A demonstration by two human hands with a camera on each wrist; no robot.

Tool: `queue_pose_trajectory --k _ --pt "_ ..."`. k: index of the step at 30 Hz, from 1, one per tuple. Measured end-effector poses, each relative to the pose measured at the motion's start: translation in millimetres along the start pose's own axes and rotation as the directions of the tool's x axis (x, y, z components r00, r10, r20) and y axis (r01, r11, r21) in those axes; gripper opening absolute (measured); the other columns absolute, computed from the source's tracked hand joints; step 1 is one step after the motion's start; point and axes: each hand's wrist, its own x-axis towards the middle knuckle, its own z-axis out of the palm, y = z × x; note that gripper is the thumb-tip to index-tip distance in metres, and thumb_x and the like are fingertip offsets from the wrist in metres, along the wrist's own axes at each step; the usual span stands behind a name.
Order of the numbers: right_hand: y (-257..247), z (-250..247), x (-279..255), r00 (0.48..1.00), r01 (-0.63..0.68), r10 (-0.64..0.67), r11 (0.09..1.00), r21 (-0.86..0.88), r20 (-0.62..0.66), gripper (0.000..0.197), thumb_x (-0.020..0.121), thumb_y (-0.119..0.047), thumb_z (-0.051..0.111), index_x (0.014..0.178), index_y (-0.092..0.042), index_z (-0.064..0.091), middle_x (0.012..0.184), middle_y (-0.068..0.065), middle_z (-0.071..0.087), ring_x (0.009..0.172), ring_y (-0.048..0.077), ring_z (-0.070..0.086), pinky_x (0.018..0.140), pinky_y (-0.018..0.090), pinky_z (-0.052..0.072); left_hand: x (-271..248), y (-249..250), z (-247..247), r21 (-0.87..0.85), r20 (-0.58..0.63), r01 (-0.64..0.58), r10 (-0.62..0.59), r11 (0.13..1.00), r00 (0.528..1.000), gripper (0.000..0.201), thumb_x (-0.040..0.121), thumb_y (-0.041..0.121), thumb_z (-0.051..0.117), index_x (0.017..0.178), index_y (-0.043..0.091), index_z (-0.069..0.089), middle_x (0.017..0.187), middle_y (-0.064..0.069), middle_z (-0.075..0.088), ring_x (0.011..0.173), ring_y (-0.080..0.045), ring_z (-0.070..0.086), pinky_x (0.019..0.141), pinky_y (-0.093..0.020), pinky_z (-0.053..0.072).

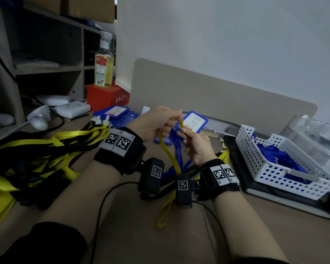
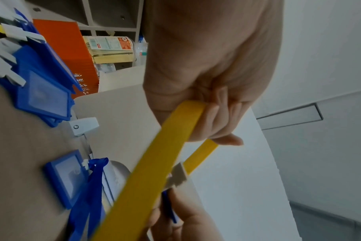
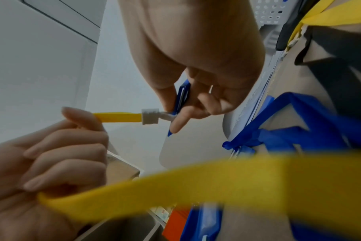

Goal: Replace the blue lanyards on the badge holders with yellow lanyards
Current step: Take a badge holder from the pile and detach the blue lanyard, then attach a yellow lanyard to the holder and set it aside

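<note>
Yellow lanyard clip meets a blue badge holder above a cluttered tan desk.

The desk (image 1: 133,216) backs onto a beige divider panel (image 1: 217,92) and a pale wall, with shelving at the left. The left hand (image 1: 156,121) curls round the yellow lanyard (image 1: 168,153); the right hand (image 1: 196,145) pinches the blue badge holder (image 1: 195,121) held up between them. A perforated white basket (image 1: 271,164) holds blue lanyards (image 1: 280,155); spare yellow lanyards (image 1: 36,149) lie heaped at the left. Only the right wrist view shows the white clip (image 3: 150,116) touching the holder's edge.
</note>
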Motion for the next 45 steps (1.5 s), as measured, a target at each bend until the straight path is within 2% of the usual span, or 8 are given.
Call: queue_pose_trajectory --k 6,18,23,28,34,37,40,45 --pt "0.0 22.7 17.4 0.996 -0.088 0.091 0.987 -0.132 0.015 0.017 0.092 -0.019 0.061 0.108 -0.012 0.061 0.069 -0.001 0.070 0.038 0.002 0.040 0.033 0.016 0.023 -19.0 7.4 -20.2 -0.024 -0.089 0.007 -0.009 1.000 0.996 0.031 0.101 0.028 0.043 0.077 0.013 0.054 0.046 0.010 0.028 0.033 -0.002 0.019 0.034 -0.014 0.014" --pt "23.0 118.4 50.5 0.994 -0.064 0.093 0.923 -0.379 0.056 0.013 0.087 -0.013 0.067 0.078 -0.009 0.058 0.076 0.011 0.063 0.036 0.010 0.037 0.033 0.012 0.025 -76.2 8.9 -103.8 -0.011 -0.331 0.147 -0.142 0.989 0.933 0.031 0.101 0.031 0.044 0.090 0.010 0.064 0.044 0.010 0.030 0.033 -0.004 0.018 0.034 -0.012 0.011" --pt "35.4 146.1 52.0 0.977 -0.110 0.170 0.917 -0.383 0.127 0.010 0.089 -0.001 0.063 0.085 -0.001 0.055 0.049 0.007 0.061 0.022 0.006 0.044 0.028 0.010 0.028 -106.6 -2.9 -132.4 0.076 -0.396 0.229 -0.181 0.970 0.900 0.023 0.103 0.029 0.040 0.107 0.014 0.057 0.046 0.009 0.037 0.031 -0.003 0.017 0.031 -0.010 0.011" --pt "43.0 167.7 62.4 0.959 -0.110 0.208 0.900 -0.423 0.193 0.008 0.091 -0.004 0.060 0.094 -0.005 0.052 0.057 0.003 0.062 0.041 0.008 0.059 0.032 0.016 0.038 -135.5 -17.5 -159.0 0.157 -0.522 0.388 -0.257 0.908 0.813 0.030 0.102 0.026 0.043 0.090 0.012 0.067 0.047 0.008 0.037 0.031 -0.004 0.021 0.034 -0.014 0.012" --pt "62.8 183.1 95.6 0.944 -0.058 0.247 0.776 -0.627 0.219 0.035 0.076 -0.030 0.070 0.106 -0.012 0.065 0.095 0.008 0.068 0.076 0.022 0.061 0.073 0.034 0.054 -160.9 -25.5 -171.5 0.148 -0.565 0.508 -0.349 0.849 0.748 0.030 0.102 0.025 0.040 0.089 0.014 0.065 0.047 0.009 0.035 0.032 -0.003 0.020 0.033 -0.012 0.014" --pt "51.5 182.9 67.4 0.934 0.001 0.213 0.800 -0.600 0.286 0.037 0.091 -0.022 0.062 0.126 -0.010 0.055 0.116 0.010 0.057 0.092 0.022 0.058 0.063 0.023 0.049 -165.7 -31.3 -176.9 0.236 -0.640 0.557 -0.304 0.796 0.706 0.023 0.097 0.015 0.046 0.084 0.010 0.064 0.050 0.004 0.040 0.031 -0.005 0.028 0.033 -0.012 0.020" --pt "45.9 178.5 55.6 0.929 0.231 0.102 0.592 -0.772 0.356 0.030 0.097 -0.020 0.050 0.124 -0.010 0.054 0.127 0.011 0.058 0.112 0.028 0.058 0.076 0.027 0.049 -170.2 -32.4 -177.8 0.270 -0.732 0.615 -0.256 0.741 0.631 0.015 0.091 0.003 0.052 0.095 0.004 0.066 0.048 0.000 0.048 0.032 -0.009 0.039 0.032 -0.011 0.028" --pt "43.7 175.6 50.9 0.895 0.409 0.037 0.329 -0.851 0.445 0.016 0.093 -0.019 0.054 0.107 -0.014 0.056 0.104 0.008 0.058 0.093 0.026 0.057 0.068 0.028 0.044 -178.9 -27.0 -177.1 0.354 -0.796 0.698 -0.190 0.623 0.574 0.036 0.093 -0.001 0.039 0.123 0.010 0.058 0.086 -0.006 0.061 0.063 -0.018 0.057 0.046 -0.020 0.043"
